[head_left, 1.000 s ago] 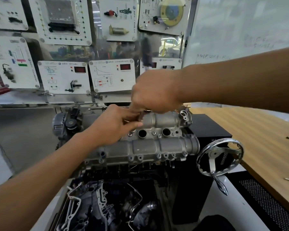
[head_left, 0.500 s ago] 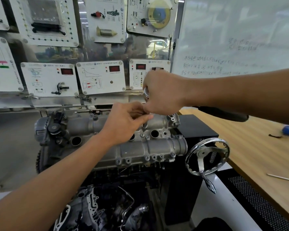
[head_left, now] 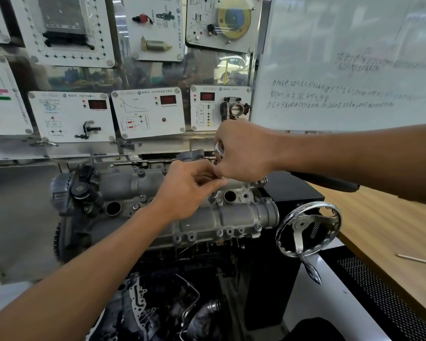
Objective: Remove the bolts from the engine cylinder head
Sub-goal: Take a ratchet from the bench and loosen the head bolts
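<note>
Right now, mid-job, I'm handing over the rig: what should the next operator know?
Left hand pinches the extension just above the cylinder head.
Right hand grips the head of the ratchet on top of it; the black handle points right.
Done: cannot tell what is out.
Left: bolts along the front edge are seated; the tool stands on one site near the right end.

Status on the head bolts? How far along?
Done: some front-edge holes on the grey cast cylinder head look empty, hard to confirm. In hand: right hand grips the chrome ratchet with black handle; left hand pinches its socket shaft, planted on the head's top. Left: bolts still seated along the front edge.
</note>
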`<move>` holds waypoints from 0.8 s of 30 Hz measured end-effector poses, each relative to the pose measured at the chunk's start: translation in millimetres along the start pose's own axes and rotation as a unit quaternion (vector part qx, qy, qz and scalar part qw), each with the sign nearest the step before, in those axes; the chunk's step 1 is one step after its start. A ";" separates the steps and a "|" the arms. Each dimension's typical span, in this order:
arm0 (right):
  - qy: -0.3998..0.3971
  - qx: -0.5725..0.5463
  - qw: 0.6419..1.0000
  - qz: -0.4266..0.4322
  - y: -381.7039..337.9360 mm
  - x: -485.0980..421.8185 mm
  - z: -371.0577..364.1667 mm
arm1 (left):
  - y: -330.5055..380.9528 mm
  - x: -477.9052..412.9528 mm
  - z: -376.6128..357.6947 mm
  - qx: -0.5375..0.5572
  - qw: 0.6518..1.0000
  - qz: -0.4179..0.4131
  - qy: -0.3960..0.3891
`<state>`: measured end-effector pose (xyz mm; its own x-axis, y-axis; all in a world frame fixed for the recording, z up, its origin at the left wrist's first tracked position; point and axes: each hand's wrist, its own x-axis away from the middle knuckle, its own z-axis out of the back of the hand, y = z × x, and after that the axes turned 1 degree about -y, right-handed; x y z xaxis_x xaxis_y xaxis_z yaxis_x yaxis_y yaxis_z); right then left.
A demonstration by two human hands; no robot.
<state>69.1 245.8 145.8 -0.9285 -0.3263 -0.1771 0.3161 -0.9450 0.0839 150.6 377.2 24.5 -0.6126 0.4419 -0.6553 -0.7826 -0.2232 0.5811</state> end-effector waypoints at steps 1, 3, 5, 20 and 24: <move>0.002 0.000 1.000 0.002 0.3 -0.4 0.1 | 0.1 0.1 0.5 0.001 1.000 -0.003 0.000; 0.005 -0.009 1.000 -0.001 0.9 -0.7 1.2 | 2.2 -0.2 1.5 0.004 1.000 -0.015 0.002; 0.010 -0.014 1.000 -0.002 2.3 -1.4 2.4 | 3.4 -2.4 2.1 0.010 1.000 -0.023 0.009; -0.037 -0.173 0.976 -0.125 -2.6 1.4 -6.6 | 0.2 -1.9 -3.3 -0.021 0.999 -0.018 0.025; -0.041 -0.311 0.934 -0.171 4.9 1.7 -12.7 | 3.4 -6.7 -6.8 -0.057 0.997 -0.025 0.051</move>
<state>71.6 240.4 133.5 -0.9996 -0.0242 -0.0117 0.0266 -0.8323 -0.5537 151.3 367.5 27.6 -0.5763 0.3649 -0.7313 -0.8162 -0.3028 0.4921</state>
